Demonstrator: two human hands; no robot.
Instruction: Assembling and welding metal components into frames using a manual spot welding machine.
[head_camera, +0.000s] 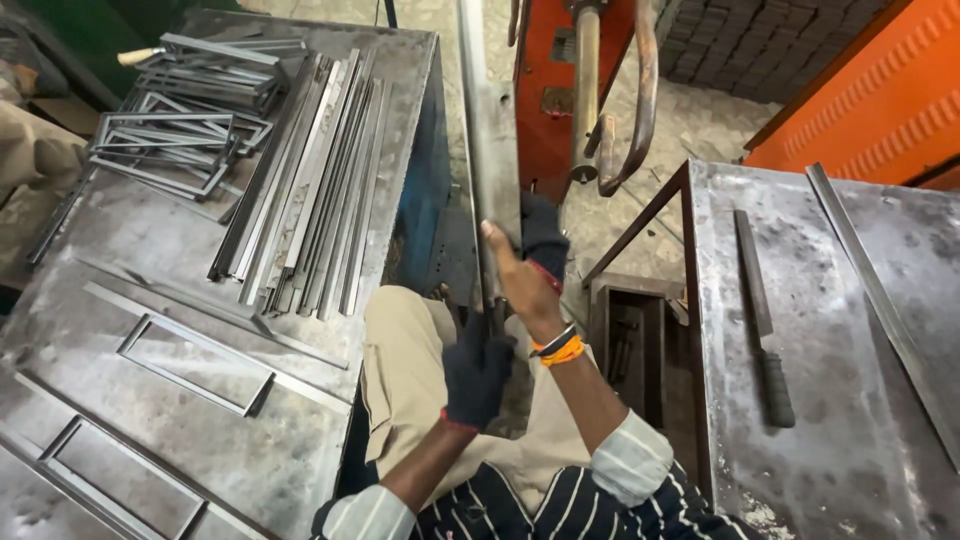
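Head view, looking down. A long, flat grey metal strip (492, 150) runs upright between two steel worktops and toward an orange machine (545, 100) with a curved rod arm. The left hand (477, 372), in a dark knitted glove, has its fingers clamped round the strip's lower end, above the person's beige-trousered knee. The right hand (525, 270), gloved over the fingers but bare across its back, with orange and black wristbands, grips the strip higher up, fingers wrapped behind it and thumb pressed on its near face; the strip thus passes through both closed grips, one just above the other. On the left worktop (120, 250), dull scuffed sheet steel, a bundle of straight metal strips (300, 190) lies toward the far right corner; stacked rectangular frames (185, 120) sit at the far left edge; single open frames (195, 365) lie flat nearer the front. On the right worktop (840, 420), mottled grey, a flat file with a dark ribbed handle (765, 320) lies near the left edge, and a long angled bar (880, 300) crosses toward the right edge.
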